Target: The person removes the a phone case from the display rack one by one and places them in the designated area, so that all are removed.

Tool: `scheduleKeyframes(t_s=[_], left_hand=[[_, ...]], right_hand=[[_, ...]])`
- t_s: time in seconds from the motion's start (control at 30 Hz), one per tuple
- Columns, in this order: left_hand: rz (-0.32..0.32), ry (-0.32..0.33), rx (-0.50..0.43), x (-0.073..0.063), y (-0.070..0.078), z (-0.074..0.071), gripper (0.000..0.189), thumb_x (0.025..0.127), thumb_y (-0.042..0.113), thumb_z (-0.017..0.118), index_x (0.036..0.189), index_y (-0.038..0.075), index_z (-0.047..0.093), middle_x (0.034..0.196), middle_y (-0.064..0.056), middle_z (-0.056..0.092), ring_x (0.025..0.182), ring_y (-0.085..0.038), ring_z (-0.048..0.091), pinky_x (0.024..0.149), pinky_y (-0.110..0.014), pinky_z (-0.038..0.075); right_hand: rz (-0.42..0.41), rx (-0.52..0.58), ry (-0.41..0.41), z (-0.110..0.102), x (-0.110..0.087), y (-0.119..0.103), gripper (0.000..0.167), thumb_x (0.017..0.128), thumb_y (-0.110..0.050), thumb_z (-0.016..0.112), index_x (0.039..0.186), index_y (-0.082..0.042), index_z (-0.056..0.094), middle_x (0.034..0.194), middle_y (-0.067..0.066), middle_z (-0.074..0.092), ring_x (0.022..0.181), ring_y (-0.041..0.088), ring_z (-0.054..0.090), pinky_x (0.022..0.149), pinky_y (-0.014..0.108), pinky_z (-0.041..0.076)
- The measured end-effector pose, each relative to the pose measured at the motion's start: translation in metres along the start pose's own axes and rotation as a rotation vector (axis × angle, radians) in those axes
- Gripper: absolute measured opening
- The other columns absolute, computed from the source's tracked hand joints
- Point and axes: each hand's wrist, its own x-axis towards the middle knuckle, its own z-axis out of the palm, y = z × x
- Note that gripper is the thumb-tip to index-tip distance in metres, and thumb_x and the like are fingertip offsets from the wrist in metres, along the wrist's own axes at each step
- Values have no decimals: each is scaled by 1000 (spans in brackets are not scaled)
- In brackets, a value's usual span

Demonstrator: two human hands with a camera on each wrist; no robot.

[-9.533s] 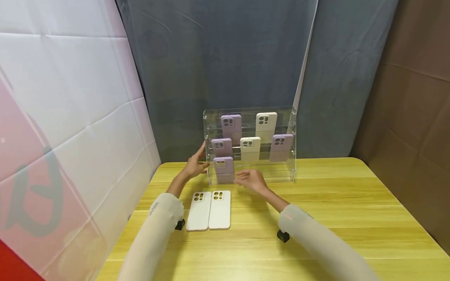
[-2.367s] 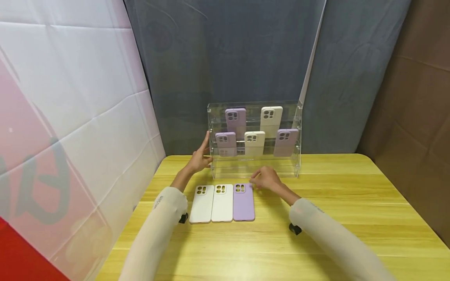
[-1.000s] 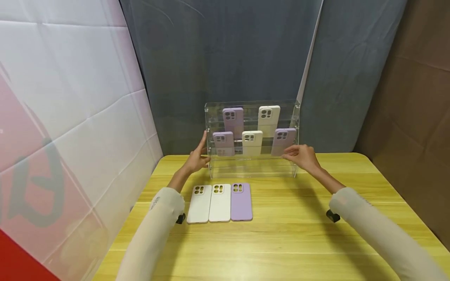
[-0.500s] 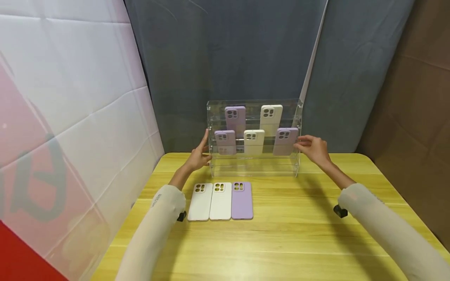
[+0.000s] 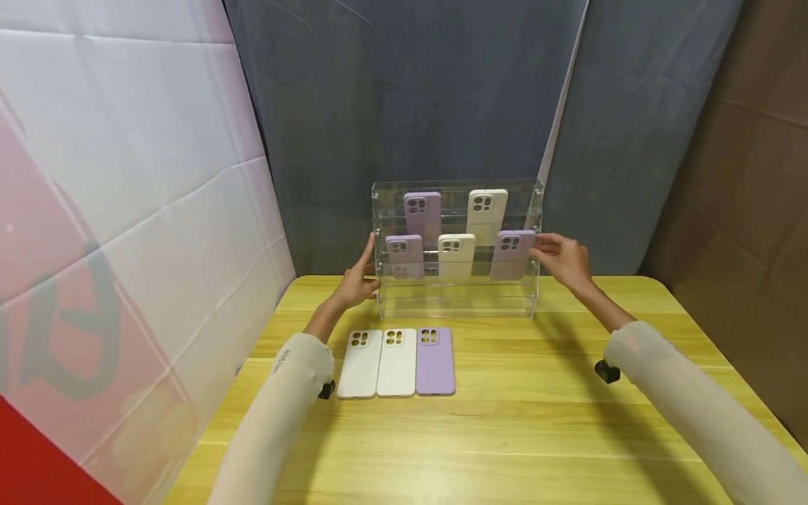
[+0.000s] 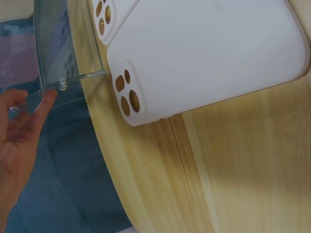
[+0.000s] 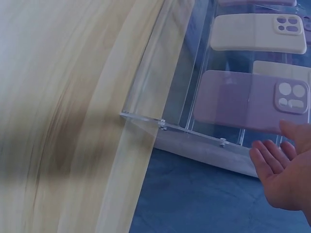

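Note:
A clear acrylic tiered display stand (image 5: 457,303) stands at the back of the table, holding purple and white phone cases. My left hand (image 5: 355,286) touches its left side; in the left wrist view a fingertip meets the side panel. My right hand (image 5: 568,263) is at the stand's right side, by the purple phone case (image 5: 510,261) in the middle tier. In the right wrist view the thumb is at that case's edge and the fingers are loosely bent, apart from it. Two white phone cases (image 5: 396,365) and a purple phone case (image 5: 435,365) lie side by side in front.
The upper tier bears another purple case (image 5: 424,214) and a white case (image 5: 486,217). Left and centre in the middle tier are a purple case (image 5: 405,258) and a white case (image 5: 456,258). A grey curtain (image 5: 442,91) hangs behind the wooden table (image 5: 517,428).
The purple case from the bottom tier now lies on the table beside the white ones. My right hand has moved right and up to the stand's right side. My left hand stays put.

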Motion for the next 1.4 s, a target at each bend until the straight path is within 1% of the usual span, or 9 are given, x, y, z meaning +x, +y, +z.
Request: scheduleKeyframes(t_s=[0.07, 0.33, 0.43, 0.6, 0.8, 1.07, 1.23, 1.33, 1.4], left_hand=[[4, 2, -3, 0, -1, 0, 111, 97, -17, 56, 165, 40, -10, 163, -37, 19, 147, -48, 36, 80, -64, 60], [-1, 2, 9, 0, 0, 0, 114, 97, -16, 57, 164, 46, -11, 163, -37, 20, 148, -47, 35, 77, -55, 64], [-8, 1, 10, 0, 0, 1, 115, 97, -15, 58, 163, 48, -12, 164, -36, 20, 148, -46, 36, 77, -52, 65], [-10, 8, 22, 1, 1, 0, 115, 97, -15, 58, 163, 48, -11, 162, -37, 22, 142, -48, 45, 77, -53, 65], [-6, 12, 20, 0, 3, 0, 114, 97, -16, 58, 164, 46, -10, 161, -38, 23, 141, -49, 44, 76, -54, 65], [1, -16, -23, 0, 0, 1, 107, 96, -20, 54, 167, 27, -11, 162, -39, 15, 148, -51, 29, 78, -63, 62], [5, -3, -9, 0, -1, 1, 112, 96, -19, 55, 166, 38, -11, 163, -38, 18, 147, -50, 34, 78, -61, 62], [11, 0, -12, -1, 1, 1, 113, 96, -18, 56, 165, 42, -11, 161, -39, 20, 145, -50, 38, 78, -59, 63], [7, -11, -34, -4, 9, -1, 111, 96, -19, 56, 166, 36, -10, 160, -41, 19, 143, -53, 39, 79, -62, 61]], right_hand=[[-6, 13, 9, 1, 2, -2, 39, 95, -9, 76, 130, 7, 68, 112, 27, 73, 103, 44, 72, 103, 58, 49], [-11, 29, 15, 1, 8, -9, 37, 97, -3, 73, 133, 5, 67, 111, 27, 73, 102, 43, 73, 94, 55, 52], [-15, 42, 17, 1, 10, -10, 36, 97, -3, 72, 131, 5, 68, 110, 28, 73, 103, 44, 72, 108, 59, 42], [-23, 57, 24, 1, 12, -12, 33, 96, -4, 73, 127, 6, 69, 107, 29, 73, 103, 46, 72, 119, 63, 28], [-11, 55, 18, -1, 12, -17, 31, 97, -5, 73, 125, 6, 69, 109, 29, 72, 103, 46, 71, 114, 63, 38], [-2, 55, 33, -4, 15, -23, 30, 97, -6, 73, 125, 5, 70, 110, 27, 73, 105, 42, 72, 98, 59, 54], [-11, 46, 45, -7, 18, -29, 30, 98, -7, 73, 126, 4, 70, 113, 25, 73, 105, 38, 73, 80, 33, 62], [-15, 55, 54, -10, 19, -34, 30, 97, -6, 74, 125, 4, 70, 113, 25, 73, 105, 38, 73, 82, 34, 62], [-23, 58, 60, -13, 20, -39, 30, 97, -6, 74, 124, 4, 71, 112, 25, 73, 104, 39, 73, 85, 42, 62]])
